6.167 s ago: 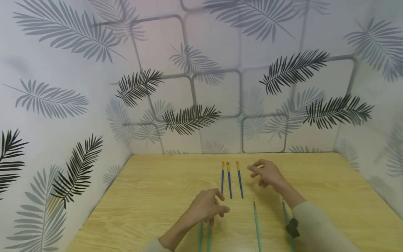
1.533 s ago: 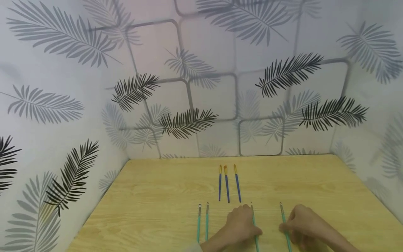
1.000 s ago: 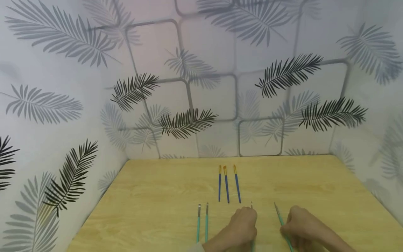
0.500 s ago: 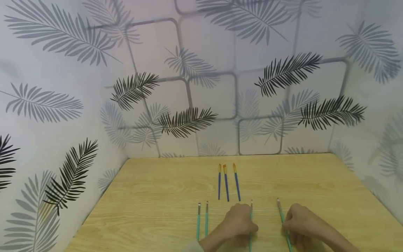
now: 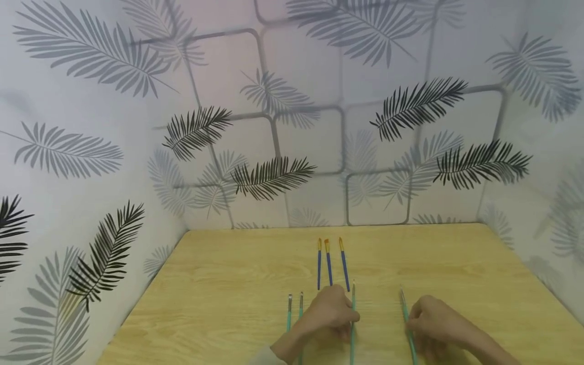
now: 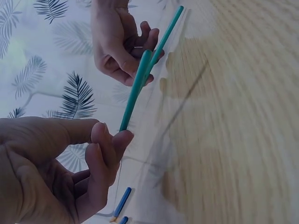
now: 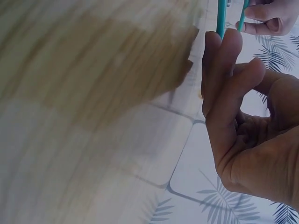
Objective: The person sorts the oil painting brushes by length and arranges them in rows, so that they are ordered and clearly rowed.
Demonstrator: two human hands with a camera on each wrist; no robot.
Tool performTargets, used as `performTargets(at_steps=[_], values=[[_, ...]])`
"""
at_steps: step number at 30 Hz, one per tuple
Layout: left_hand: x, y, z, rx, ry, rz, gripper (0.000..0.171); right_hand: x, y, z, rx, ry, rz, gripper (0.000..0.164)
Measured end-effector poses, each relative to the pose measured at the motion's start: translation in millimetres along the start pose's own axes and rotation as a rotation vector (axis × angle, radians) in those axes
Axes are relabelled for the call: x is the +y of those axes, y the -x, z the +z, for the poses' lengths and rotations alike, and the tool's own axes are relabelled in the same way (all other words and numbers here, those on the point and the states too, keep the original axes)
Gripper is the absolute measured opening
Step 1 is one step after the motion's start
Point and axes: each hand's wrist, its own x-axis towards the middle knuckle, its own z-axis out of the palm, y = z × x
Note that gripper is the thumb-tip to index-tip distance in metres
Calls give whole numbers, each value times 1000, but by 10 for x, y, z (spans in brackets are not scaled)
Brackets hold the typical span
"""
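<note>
My left hand (image 5: 329, 308) pinches a teal-handled paintbrush (image 5: 353, 324), its bristles pointing away from me. In the left wrist view the handle of that paintbrush (image 6: 135, 91) stands up off the table from between my thumb and fingers. To the right, my right hand (image 5: 433, 320) pinches a second teal paintbrush (image 5: 405, 314) by its handle, tilted slightly left at the tip. The right wrist view shows the right hand (image 7: 247, 116) with curled fingers and only a short piece of the teal handle (image 7: 221, 16).
Two more teal paintbrushes, one of them this left one (image 5: 289, 312), lie side by side, partly behind my left forearm. Farther back lie three blue-handled paintbrushes, the middle one (image 5: 329, 266) flat-tipped. The wooden table (image 5: 219, 284) meets a leaf-patterned wall (image 5: 310, 197).
My left hand has carried its paintbrush left and a little away from me, close to the blue brushes. The right hand has hardly moved; its paintbrush has shifted its angle slightly.
</note>
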Motion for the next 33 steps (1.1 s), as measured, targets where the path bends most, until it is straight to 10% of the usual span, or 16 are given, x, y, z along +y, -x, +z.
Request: performTargets(at_steps=[33], values=[[-421,359,-355,39,120,-68,40,-399,-259,335,-35,-78,-61,17]])
